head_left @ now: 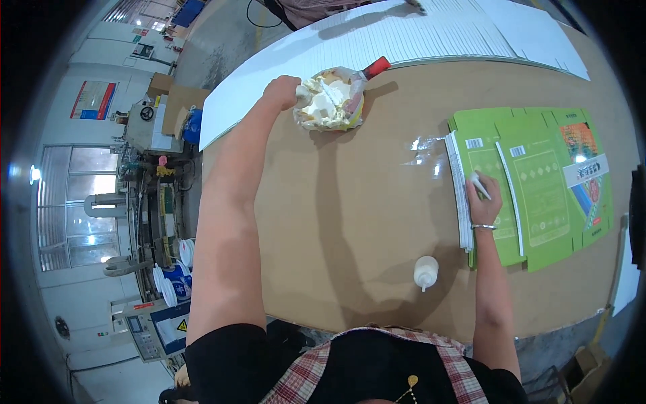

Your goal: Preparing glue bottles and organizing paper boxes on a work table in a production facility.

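Note:
My left hand (281, 93), arm stretched far forward, is closed at the left rim of a plastic-lined tub of white paste (328, 101). A red-handled tool (377, 67) sticks out from the tub's right side; its other end is hidden. Over at the right, my right hand (486, 200) rests on flat green printed cardboard box blanks (545, 195), its fingers curled around a slim white object (479, 185) whose kind I cannot make out. Beneath that hand, the blanks overlap, with a stack of white edges (459, 202) along their left side.
A small white squeeze bottle (425, 273) with a nozzle stands near the table's front edge. White ridged sheets (417, 34) cover the far side of the brown tabletop (282, 269). Machinery (165, 202) lines the left, and part of another person (316, 12) shows beyond the table.

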`<state>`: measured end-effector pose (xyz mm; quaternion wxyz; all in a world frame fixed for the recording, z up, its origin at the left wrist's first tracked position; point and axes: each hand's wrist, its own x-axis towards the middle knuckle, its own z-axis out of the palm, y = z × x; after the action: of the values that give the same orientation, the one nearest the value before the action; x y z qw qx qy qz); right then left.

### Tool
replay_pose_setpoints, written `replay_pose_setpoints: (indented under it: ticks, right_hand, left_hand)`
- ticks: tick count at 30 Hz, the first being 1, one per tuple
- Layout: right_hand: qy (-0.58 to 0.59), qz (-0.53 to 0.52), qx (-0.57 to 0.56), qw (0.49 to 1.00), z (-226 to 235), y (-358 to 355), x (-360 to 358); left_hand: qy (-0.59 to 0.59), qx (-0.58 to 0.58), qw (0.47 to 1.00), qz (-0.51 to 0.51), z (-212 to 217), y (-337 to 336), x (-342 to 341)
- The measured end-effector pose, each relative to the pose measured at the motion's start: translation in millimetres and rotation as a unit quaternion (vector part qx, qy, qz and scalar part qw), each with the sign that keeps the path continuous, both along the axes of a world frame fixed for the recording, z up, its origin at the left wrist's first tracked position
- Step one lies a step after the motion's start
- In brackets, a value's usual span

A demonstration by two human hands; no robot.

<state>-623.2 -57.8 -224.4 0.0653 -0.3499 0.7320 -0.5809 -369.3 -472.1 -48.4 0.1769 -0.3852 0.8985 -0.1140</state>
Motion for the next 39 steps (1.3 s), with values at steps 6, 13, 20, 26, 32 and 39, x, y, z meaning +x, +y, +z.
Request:
replay_pose_setpoints:
  ticks: [6,13,20,26,32,39]
  right_hand:
    - [0.014,0.004,-0.006,1.000,-0.6,-1.4,0.4]
    - [-0.007,0.006,0.001,1.000,6.1,-0.7,2.9]
    - [-0.020,0.007,0.009,1.000,2.7,0.6,1.0]
    - [0.014,0.007,0.007,1.000,0.4,-1.3,1.4]
    - [0.018,0.008,0.005,1.000,3.9,0.9,-0.9]
    - [0.024,0.005,0.016,1.000,4.5,0.5,0.0]
  left_hand:
    - [0.002,-0.007,1.000,0.009,6.8,0.9,-3.5]
    - [-0.033,0.016,0.999,0.006,17.4,6.6,-14.0]
    - [-0.033,0.023,0.999,0.002,17.6,1.3,-18.9]
    - [-0.023,0.097,0.994,0.048,19.8,-9.2,-3.9]
    - [0.068,0.159,0.965,0.197,13.2,-2.9,0.9]
    - [0.062,0.155,0.977,0.134,21.6,-5.0,-1.9]
